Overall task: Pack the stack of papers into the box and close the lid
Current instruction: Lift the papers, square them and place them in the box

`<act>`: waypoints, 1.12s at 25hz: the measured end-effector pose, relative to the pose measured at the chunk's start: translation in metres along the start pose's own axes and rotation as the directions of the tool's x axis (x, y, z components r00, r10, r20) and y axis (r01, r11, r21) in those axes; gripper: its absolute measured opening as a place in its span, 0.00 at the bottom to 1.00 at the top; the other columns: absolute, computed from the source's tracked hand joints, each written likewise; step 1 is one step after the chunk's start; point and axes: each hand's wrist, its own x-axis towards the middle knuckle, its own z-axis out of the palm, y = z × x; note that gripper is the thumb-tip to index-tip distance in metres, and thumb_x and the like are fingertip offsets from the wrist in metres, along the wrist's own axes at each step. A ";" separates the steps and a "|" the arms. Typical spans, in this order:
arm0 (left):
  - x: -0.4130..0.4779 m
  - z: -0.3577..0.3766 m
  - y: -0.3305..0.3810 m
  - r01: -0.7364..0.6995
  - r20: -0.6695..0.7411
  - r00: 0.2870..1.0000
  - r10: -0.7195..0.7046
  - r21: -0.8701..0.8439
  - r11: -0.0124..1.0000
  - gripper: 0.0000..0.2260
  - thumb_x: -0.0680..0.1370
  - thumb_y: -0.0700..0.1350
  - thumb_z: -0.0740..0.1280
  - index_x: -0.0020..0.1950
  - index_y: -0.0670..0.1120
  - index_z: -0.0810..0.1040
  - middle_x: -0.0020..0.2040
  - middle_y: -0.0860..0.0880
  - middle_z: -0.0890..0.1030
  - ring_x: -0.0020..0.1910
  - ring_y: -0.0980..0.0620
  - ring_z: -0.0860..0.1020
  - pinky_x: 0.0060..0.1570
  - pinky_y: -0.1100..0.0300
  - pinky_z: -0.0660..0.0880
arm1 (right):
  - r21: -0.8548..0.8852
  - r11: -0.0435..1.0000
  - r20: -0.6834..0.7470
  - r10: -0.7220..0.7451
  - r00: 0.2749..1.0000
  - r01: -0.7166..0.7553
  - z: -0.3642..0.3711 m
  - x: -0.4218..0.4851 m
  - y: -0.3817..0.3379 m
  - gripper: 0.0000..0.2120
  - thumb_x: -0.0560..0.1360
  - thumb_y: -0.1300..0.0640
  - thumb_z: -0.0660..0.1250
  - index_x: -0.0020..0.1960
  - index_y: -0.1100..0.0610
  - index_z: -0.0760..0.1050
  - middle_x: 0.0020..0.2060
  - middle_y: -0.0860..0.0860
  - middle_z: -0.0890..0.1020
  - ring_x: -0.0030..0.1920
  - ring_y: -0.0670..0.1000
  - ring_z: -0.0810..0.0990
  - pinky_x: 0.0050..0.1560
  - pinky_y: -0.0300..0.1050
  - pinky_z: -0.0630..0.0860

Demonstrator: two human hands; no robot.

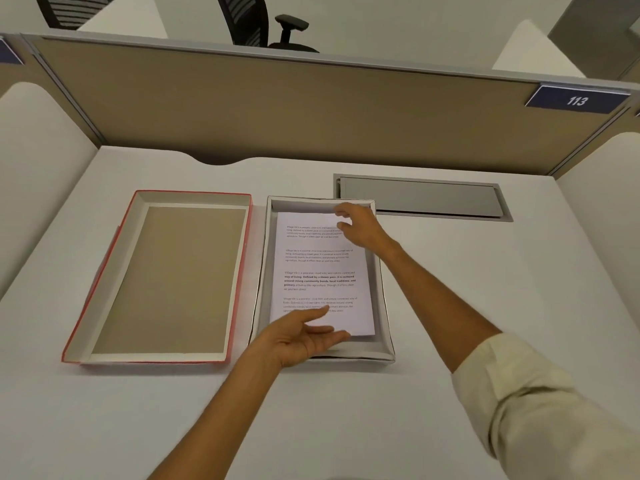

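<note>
A stack of white printed papers (320,268) lies inside the open white box (382,299) at the middle of the desk. My left hand (301,336) rests palm up at the stack's near edge, fingers apart and touching the paper. At the stack's far right corner my right hand (358,221) hovers with fingers spread, thumb and fingertips at the paper's edge. The red-edged lid (104,275) lies upside down to the left of the box, its brown inside facing up.
A grey cable hatch (420,197) is set into the desk behind the box on the right. A tan partition (277,109) with a "113" sign (576,100) closes the back. Office chairs stand beyond it.
</note>
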 end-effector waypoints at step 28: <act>0.040 -0.019 -0.005 0.057 -0.137 0.988 -0.070 -0.100 0.993 0.16 0.73 0.28 0.69 0.59 0.38 0.75 0.62 0.31 0.77 0.61 0.31 0.76 0.64 0.41 0.74 | -0.384 0.897 0.254 -0.124 0.959 0.218 0.032 0.074 -0.005 0.20 0.77 0.70 0.58 0.66 0.60 0.75 0.63 0.58 0.77 0.64 0.59 0.74 0.66 0.49 0.70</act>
